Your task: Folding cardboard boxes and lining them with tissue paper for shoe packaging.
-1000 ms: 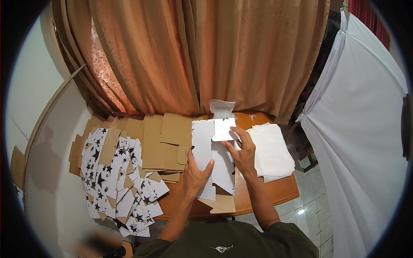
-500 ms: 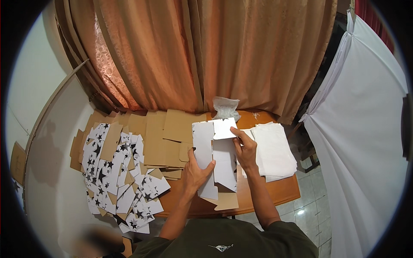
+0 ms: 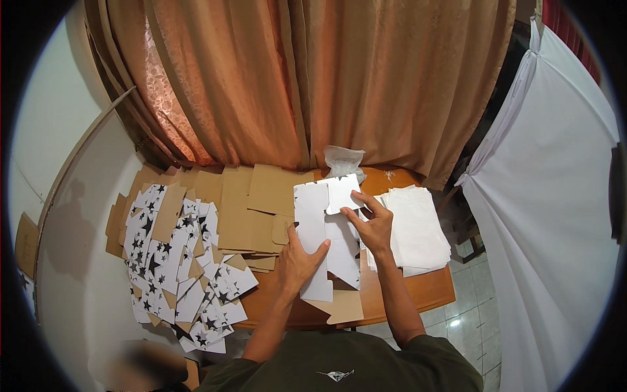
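Note:
A partly folded cardboard box [image 3: 311, 235], white with black stars at its edges, stands in front of me over the wooden table. My left hand [image 3: 302, 261] grips its left panel, thumb on the white face and fingers round the left edge. At the top right a small white flap [image 3: 343, 194] is bent over. My right hand [image 3: 373, 225] pinches that flap's lower right part between thumb and fingers. Below the panels a bare brown flap [image 3: 343, 307] sticks out toward me. The box's far side is hidden.
On the left lies a heap of star-printed white pieces [image 3: 153, 261]. Flat brown cardboard sheets [image 3: 245, 225] are stacked behind it. A pile of white sheets [image 3: 418, 225] sits right on the wooden table [image 3: 418, 294]. A clear plastic bag [image 3: 344, 159] rests at the back.
My right thumb has moved down and left to the flap's lower edge. The flap has tilted slightly; my left hand stays nearly where it was.

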`<action>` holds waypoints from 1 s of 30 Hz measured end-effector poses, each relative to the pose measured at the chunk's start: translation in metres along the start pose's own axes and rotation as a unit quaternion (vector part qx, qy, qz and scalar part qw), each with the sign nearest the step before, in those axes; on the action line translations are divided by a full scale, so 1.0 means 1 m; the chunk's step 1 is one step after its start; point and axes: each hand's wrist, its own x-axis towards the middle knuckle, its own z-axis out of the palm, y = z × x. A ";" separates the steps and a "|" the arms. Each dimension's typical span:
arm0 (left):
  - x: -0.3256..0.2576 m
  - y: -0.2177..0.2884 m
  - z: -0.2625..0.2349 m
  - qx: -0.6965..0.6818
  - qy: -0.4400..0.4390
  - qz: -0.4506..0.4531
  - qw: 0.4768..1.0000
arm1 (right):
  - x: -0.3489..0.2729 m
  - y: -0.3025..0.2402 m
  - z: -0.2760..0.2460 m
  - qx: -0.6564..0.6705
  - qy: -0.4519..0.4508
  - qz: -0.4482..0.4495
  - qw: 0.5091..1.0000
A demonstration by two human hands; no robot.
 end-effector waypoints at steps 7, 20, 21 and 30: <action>0.003 0.008 0.001 0.006 0.012 -0.008 1.000 | 0.000 -0.022 0.011 0.024 0.036 0.027 0.999; 0.014 0.005 -0.006 -0.004 0.009 -0.015 1.000 | 0.010 -0.014 0.013 0.018 0.016 -0.030 0.999; 0.014 0.007 -0.008 -0.008 0.007 -0.014 1.000 | 0.010 -0.008 0.011 0.004 0.006 -0.038 0.999; 0.012 0.004 -0.004 0.003 0.011 -0.012 1.000 | 0.014 0.005 0.005 0.010 0.004 0.016 1.000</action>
